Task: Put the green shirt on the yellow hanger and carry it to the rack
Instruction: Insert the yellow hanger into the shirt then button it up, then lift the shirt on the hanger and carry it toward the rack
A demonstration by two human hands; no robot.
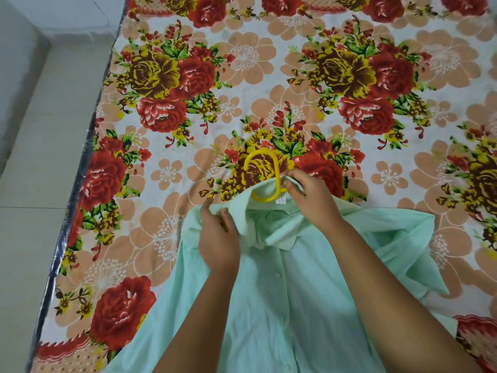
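Left hand (pixel 219 238) grips the green shirt (pixel 282 305); right hand (pixel 309 195) pinches its collar, just beside the yellow hanger (pixel 265 200). Tug both sides evenly so the shirt sits straight.

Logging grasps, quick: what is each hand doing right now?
Left hand: pinches the green shirt at its shoulder.
Right hand: grips the shirt's collar beside the yellow hanger hook.
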